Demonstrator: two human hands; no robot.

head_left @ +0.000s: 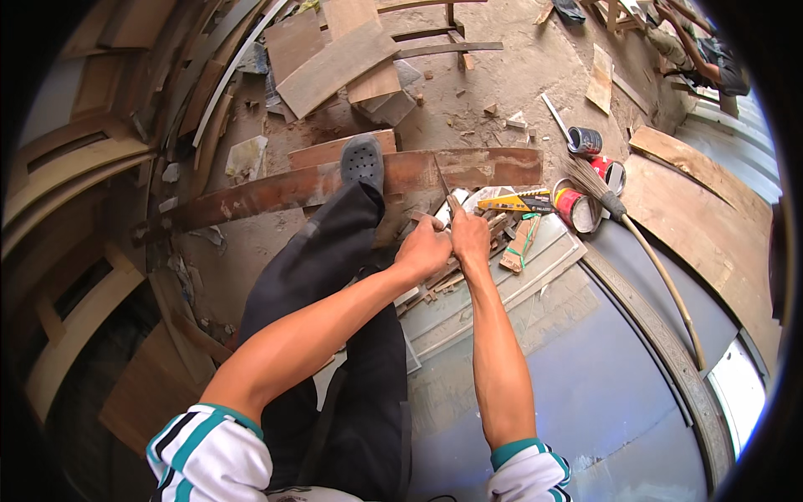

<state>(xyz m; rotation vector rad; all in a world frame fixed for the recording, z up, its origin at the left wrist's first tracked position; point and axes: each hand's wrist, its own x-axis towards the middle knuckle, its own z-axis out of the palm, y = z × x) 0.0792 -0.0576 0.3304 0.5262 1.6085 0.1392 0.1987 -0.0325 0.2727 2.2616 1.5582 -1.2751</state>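
In front of me, my two hands meet over a pile of wood scraps. My right hand point(470, 234) is closed around a thin, dark, pointed tool point(442, 176) that sticks up and forward past the fingers; its exact kind does not show. Pressed close beside it, my left hand point(423, 251) has its fingers pinched together, and what they hold is too small to make out. Just beyond both hands runs a long reddish-brown wooden plank point(477, 167). One of my feet, in a grey clog point(362, 161), rests on that plank.
Right of my hands lie a yellow and black flat package point(517, 202), a green-tied wood bundle point(520, 244), a red-yellow can point(575, 209) and a stick broom point(661, 272). Boards point(335, 71) cover the ground ahead. Wooden frames point(75, 159) stand left. Another person point(711, 63) is far right.
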